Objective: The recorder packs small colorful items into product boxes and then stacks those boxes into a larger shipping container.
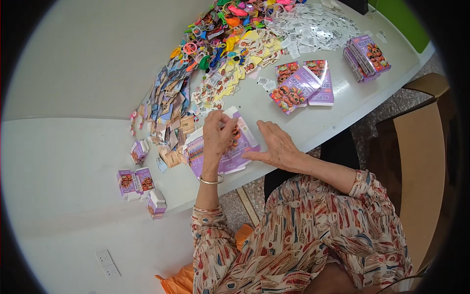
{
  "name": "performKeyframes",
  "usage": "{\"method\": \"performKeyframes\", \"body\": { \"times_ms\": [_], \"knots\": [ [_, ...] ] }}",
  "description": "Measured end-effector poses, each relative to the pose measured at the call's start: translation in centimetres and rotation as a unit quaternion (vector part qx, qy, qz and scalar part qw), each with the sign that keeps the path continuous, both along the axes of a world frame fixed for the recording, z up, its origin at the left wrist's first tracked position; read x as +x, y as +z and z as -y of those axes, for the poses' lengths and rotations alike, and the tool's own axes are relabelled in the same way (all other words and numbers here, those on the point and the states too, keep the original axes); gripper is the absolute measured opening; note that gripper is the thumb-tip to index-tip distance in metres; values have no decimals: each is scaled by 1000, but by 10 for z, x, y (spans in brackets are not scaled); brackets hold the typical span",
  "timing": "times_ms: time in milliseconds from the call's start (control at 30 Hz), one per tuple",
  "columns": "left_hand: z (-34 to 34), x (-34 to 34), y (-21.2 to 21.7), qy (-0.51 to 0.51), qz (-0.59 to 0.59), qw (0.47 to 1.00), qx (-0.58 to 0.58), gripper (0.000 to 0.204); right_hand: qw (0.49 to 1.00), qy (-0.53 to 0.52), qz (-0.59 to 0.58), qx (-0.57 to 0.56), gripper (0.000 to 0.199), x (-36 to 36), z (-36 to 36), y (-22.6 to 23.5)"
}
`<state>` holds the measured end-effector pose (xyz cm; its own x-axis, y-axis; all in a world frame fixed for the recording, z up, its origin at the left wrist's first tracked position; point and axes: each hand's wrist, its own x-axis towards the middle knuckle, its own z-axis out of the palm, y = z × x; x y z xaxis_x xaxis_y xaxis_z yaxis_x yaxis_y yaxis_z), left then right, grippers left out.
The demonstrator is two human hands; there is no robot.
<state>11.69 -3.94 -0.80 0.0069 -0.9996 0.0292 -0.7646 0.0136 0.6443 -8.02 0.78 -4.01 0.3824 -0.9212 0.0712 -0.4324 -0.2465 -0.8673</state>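
A row of overlapping flat purple cartons (pixel 196 156) with cartoon pictures lies at the table's near edge. My left hand (pixel 218 134), a bangle at its wrist, is over them, its fingers bent and closed on the top carton (pixel 245 139), which has white flaps. Part of that carton is hidden under the hand. To its right is my right hand (pixel 278 147), fingers stretched and thumb apart, the thumb by the carton's right edge. Farther right, several purple cartons (pixel 296 90) lie in a loose pile.
A neat stack of purple boxes (pixel 367 56) stands at the far right. Heaped along the back are colourful small toys (pixel 230 29), white packets (pixel 313 29), yellowish picture cards (pixel 230 78) and brown-blue packets (pixel 171 98). Several small boxes (pixel 142 180) sit at the left. A chair (pixel 421 147) is at the right.
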Motion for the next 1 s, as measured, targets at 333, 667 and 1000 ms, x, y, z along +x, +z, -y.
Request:
{"method": "performKeyframes", "body": {
  "times_ms": [333, 667, 1000],
  "knots": [
    [-31, -40, 22, 110, -409, 906, 16, 16, 943, -53, 293, 148, 29, -11, 22, -30],
    [-58, -42, 2, 96, -518, 848, 49, 19, 996, -61, 63, 24, 101, -12, 13, 1],
    [-63, -63, 4, 90, -430, 897, -48, 36, 991, -1, 48, 128, 95, -21, 20, 1]
  ]
}}
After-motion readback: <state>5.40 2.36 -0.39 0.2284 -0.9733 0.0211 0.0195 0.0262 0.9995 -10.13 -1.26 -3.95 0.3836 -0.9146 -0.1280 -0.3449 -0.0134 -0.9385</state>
